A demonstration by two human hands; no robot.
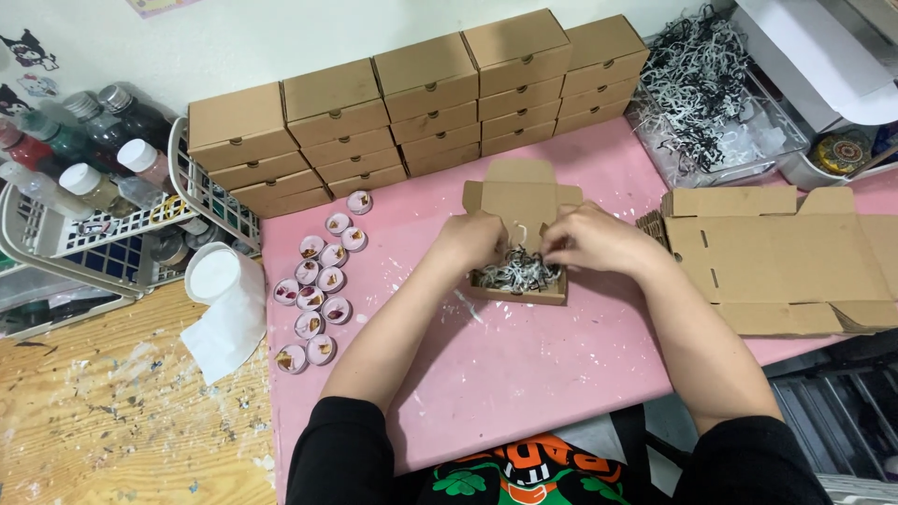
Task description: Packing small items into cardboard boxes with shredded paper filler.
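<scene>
We are working at a pink, paint-flecked counter, and along its far edge a long wall of closed brown cardboard mailer boxes is standing in stacks. To our right, flat unfolded brown cardboard box blanks are lying in a pile, and behind them a clear plastic tub of black-and-white shredded paper is sitting. To our left, a cluster of small round pale-pink tealight candles with dried petals on top is waiting in loose rows.

In the middle, just before us, we are tending a small open brown cardboard box with its lid flap standing up. It is resting on the counter, and we are pressing a tuft of black-and-white crinkled paper shred into its tray. We judge the box to be very light and fairly stiff along its folded walls but easy to crush at the flaps, so we are best taking it by the side walls or under the base. The shred seems soft, springy and near weightless, likely to spill or cling, so pinching it in loose bunches suits it.

Our left hand is curling its fingers over the box's left rim and into the shred; our right hand is pinching shred at the right side.
</scene>
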